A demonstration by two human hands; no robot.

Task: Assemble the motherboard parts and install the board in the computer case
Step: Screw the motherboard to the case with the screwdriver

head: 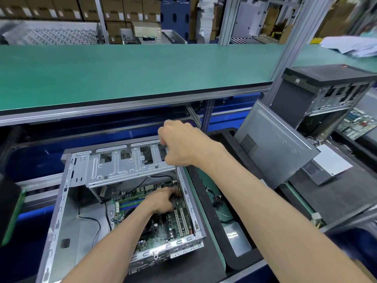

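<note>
Left hand (163, 198) presses curled fingers on board (161, 227) inside case (61, 201); right hand (181, 144) grips case's far rim (grasp partly hidden).

I note the computer case (61, 201) as bare sheet metal, dull silver, its drive cage (114, 168) stamped with ribs and holes. The motherboard (163, 231) reads as green board with glossy slots. I log the shelf (122, 74) as matt green matting, the side panel (275, 148) as smooth grey metal.
</note>
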